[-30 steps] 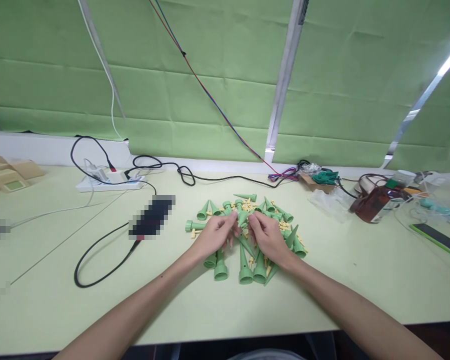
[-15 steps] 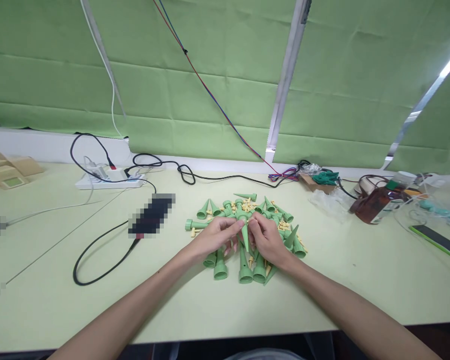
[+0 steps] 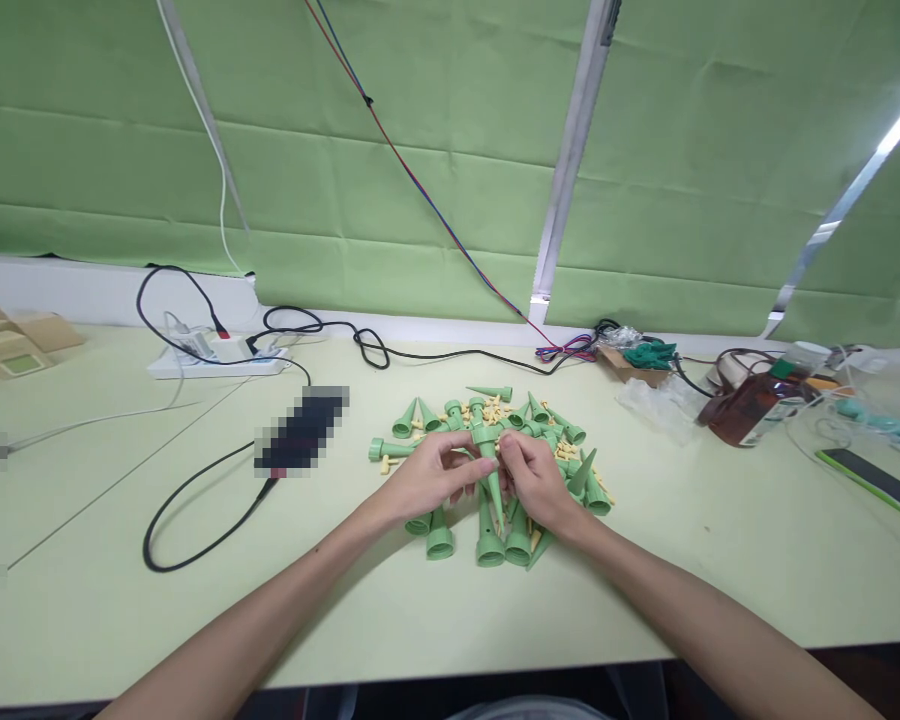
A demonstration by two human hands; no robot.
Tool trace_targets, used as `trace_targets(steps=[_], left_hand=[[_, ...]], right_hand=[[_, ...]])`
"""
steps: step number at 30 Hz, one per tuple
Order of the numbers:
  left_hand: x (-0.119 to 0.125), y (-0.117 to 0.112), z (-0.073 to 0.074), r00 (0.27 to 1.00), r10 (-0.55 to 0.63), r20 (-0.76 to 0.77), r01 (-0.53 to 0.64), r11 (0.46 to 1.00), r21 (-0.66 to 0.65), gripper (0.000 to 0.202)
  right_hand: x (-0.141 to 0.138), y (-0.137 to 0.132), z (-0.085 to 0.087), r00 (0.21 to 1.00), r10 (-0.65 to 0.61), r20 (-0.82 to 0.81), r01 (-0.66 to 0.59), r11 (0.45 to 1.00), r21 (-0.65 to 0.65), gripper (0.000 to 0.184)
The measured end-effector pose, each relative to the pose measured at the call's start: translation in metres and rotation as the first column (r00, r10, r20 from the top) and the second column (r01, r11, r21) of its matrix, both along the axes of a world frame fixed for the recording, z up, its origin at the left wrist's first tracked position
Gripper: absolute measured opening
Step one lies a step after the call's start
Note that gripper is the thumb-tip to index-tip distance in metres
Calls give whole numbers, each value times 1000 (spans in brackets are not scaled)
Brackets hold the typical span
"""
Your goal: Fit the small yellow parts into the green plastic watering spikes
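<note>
Over the middle of a heap of green plastic parts, my left hand [image 3: 439, 473] grips a green plastic watering spike [image 3: 489, 475], its tapered tip pointing down towards me. My right hand [image 3: 534, 478] is closed at the spike's right side, thumb and fingers pinched together near the wide collar. Whatever those fingers pinch is mostly hidden. Around both hands lie several more green watering spikes [image 3: 489, 545], some on their sides, some with the tip up. Small yellow valve pieces [image 3: 568, 452] are scattered among them.
A pixelated dark device [image 3: 300, 430] with a black cable lies on the table to the left. Behind it sits a white power strip [image 3: 217, 362]. To the right are a brown bottle [image 3: 754, 405], a clear plastic bag [image 3: 664, 405] and a small cardboard box [image 3: 630, 368].
The spike in my left hand has tilted, its tip now lower and slightly further right. My left fingers have shifted on it. The right hand stays pinched beside it.
</note>
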State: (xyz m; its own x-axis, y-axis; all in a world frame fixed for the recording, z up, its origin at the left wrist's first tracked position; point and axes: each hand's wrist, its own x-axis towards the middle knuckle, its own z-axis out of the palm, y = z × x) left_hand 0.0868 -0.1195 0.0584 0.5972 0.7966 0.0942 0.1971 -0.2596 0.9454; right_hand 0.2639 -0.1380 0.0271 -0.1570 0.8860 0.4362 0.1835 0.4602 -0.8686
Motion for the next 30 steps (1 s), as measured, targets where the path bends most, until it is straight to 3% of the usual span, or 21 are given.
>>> trace_targets(steps=[7, 15, 21, 30], left_hand=[[3, -3, 3, 996, 79, -31, -74, 987, 144, 35], [4, -1, -1, 989, 149, -8, -137, 928, 348, 30], [4, -3, -1, 992, 128, -7, -114, 908, 403, 18], [6, -5, -4, 987, 160, -19, -132, 874, 467, 15]], right_hand=[[0, 1, 0, 999, 6, -42, -6, 1000, -9, 53], [-1, 0, 1, 995, 24, -93, -34, 994, -108, 59], [-2, 1, 1, 990, 38, -134, -56, 989, -134, 60], [-3, 1, 1, 998, -13, -57, 7, 994, -105, 62]])
